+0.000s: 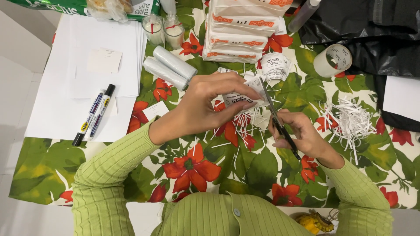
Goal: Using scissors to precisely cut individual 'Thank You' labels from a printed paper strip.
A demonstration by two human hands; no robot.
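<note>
Your left hand (210, 102) pinches a crumpled white printed paper piece (245, 97) above the green floral tablecloth (258, 170). Your right hand (299, 135) grips black-handled metal scissors (276, 118), fingers closed around the handles, blades meeting the paper's edge. A heap of thin white paper shreds (350, 120) lies just right.
</note>
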